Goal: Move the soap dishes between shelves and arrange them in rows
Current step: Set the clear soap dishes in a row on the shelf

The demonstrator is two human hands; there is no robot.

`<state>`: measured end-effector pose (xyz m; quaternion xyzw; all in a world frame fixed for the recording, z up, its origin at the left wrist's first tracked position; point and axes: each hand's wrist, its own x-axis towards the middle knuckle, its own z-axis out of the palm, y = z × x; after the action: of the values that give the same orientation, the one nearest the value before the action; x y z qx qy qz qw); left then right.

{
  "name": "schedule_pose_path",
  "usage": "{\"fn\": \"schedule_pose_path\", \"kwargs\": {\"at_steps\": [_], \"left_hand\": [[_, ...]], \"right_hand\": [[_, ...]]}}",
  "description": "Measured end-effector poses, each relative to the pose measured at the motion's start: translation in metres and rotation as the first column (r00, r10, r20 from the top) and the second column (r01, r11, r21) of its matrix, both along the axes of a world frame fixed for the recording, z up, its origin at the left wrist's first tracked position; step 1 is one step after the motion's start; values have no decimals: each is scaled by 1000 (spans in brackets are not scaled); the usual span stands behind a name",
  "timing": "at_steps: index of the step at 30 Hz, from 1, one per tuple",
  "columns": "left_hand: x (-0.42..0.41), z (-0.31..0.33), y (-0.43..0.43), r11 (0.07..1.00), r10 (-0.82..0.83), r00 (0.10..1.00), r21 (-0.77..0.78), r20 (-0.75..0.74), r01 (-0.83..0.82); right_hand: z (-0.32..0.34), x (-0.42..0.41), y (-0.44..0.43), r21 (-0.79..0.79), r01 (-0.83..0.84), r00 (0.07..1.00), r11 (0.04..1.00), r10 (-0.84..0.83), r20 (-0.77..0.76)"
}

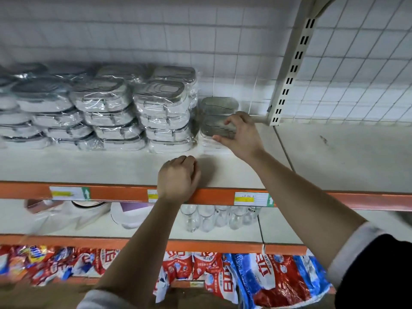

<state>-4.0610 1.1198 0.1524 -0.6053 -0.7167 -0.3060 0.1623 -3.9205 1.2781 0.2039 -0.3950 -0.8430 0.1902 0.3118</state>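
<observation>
On the upper cream metal shelf, the right hand grips a grey translucent oval soap dish, seemingly extending the row beside the plastic-wrapped dish stacks. The left hand, fisted and empty, rests on the orange shelf edge, probably as a brace.

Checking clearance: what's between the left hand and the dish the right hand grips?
Head view: only bare shelf, shadowed, between left hand and the dish in the right hand.

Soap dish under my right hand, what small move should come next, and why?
Probably settle it in line with the rear dish, close beside the wrapped stacks. The right hand grips the front soap dish at the row's right end; the left hand rests on the shelf edge.
</observation>
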Motion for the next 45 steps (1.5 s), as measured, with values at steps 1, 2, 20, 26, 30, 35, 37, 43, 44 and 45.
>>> {"fn": "schedule_pose_path", "kwargs": {"at_steps": [1,2,20,26,30,35,37,43,44,45], "left_hand": [[-1,0,-1,1000,5,1000,18,14,-5],[-2,-1,-1,999,10,1000,32,27,-11],[39,-4,17,991,-87,986,85,-140,99],[118,9,33,955,-285,946,39,-153,294],[175,16,43,926,-367,920,34,-140,375],[272,12,53,893,-439,888,45,-140,449],[320,6,53,874,-478,870,37,-123,485],[454,-13,53,839,-544,835,-72,-76,540],[472,-16,52,838,-543,837,-101,-69,536],[490,-19,51,838,-541,839,-125,-57,531]], "right_hand": [[0,-5,0,13,-4,1000,1000,4,3],[-1,-9,0,50,10,1000,999,-11,13],[-2,55,-30,76,144,990,987,-144,-7],[-12,145,-36,53,281,959,958,-283,19],[-16,211,-49,44,346,938,937,-346,11],[-23,314,-63,88,443,897,892,-441,-36],[-27,362,-70,92,475,880,875,-474,-33],[-51,496,-88,48,512,856,858,-514,54],[-56,515,-89,43,520,851,853,-522,64],[-62,534,-91,40,530,844,847,-531,69]]}}
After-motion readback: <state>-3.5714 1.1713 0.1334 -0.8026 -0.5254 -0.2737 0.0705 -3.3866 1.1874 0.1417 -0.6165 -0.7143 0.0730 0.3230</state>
